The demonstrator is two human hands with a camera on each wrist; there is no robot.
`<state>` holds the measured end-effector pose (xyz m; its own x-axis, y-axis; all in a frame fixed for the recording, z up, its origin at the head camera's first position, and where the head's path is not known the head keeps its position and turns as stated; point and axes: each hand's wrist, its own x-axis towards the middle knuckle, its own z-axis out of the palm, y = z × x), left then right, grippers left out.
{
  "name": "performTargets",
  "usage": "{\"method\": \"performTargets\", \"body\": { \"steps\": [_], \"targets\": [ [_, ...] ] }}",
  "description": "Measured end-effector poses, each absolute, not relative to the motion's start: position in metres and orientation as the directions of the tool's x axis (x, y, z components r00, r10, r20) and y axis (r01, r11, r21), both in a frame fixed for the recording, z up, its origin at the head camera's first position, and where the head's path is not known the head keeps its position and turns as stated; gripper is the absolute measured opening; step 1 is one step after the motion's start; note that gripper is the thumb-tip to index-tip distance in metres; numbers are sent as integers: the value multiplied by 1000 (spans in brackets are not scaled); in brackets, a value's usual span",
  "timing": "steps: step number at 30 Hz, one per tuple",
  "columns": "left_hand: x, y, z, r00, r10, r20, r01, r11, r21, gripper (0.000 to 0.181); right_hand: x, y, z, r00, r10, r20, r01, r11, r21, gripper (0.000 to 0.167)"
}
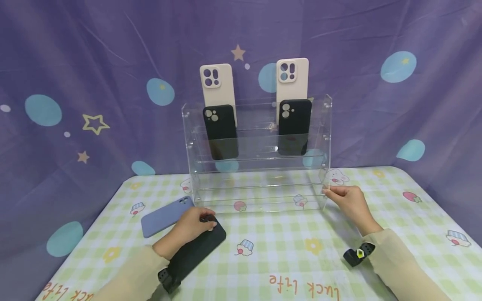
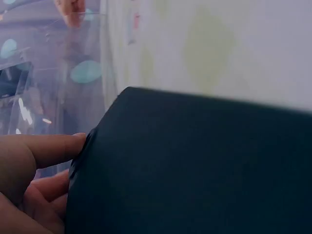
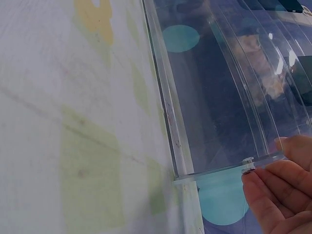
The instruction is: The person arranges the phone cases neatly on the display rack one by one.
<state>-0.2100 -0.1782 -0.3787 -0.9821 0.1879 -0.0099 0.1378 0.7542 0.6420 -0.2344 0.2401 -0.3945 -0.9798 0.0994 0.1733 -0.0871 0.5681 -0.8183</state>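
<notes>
Blue phone case [image 1: 162, 218] on table [image 1: 275, 242], just left of left hand [image 1: 192, 225]. Left hand pinching a black phone case [image 1: 199, 253] by its far end, case running back beside wrist. Clear stand [image 1: 263, 179] between both hands, four more cases [image 1: 295, 119] in it. Right hand [image 1: 352, 202] pinching stand's side edge.
</notes>
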Motion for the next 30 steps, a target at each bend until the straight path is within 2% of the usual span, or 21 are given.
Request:
{"method": "performTargets", "body": {
  "steps": [5, 8, 15, 23, 30],
  "targets": [
    [-217, -181, -368, -961, 274, -19, 182, 685, 705, 18, -235, 241, -395, -981, 96, 170, -86, 566, -820, 43],
    [-219, -180, -357, -947, 321, -25, 192, 626, 756, 20, -235, 241, -394, -982, 94, 165, -84, 565, -821, 44],
    [-224, -165, -321, -940, 337, -45, 148, 526, 837, 25, -234, 240, -393, -983, 96, 156, -77, 560, -825, 45],
    [-239, -122, -284, -930, 367, 24, 158, 341, 926, 27, -235, 242, -396, -989, 93, 113, -46, 538, -842, 49],
    [-257, -76, -249, -943, 296, 150, 192, 118, 974, 28, -235, 242, -396, -987, 94, 129, -59, 534, -843, 50]
  ]
}}
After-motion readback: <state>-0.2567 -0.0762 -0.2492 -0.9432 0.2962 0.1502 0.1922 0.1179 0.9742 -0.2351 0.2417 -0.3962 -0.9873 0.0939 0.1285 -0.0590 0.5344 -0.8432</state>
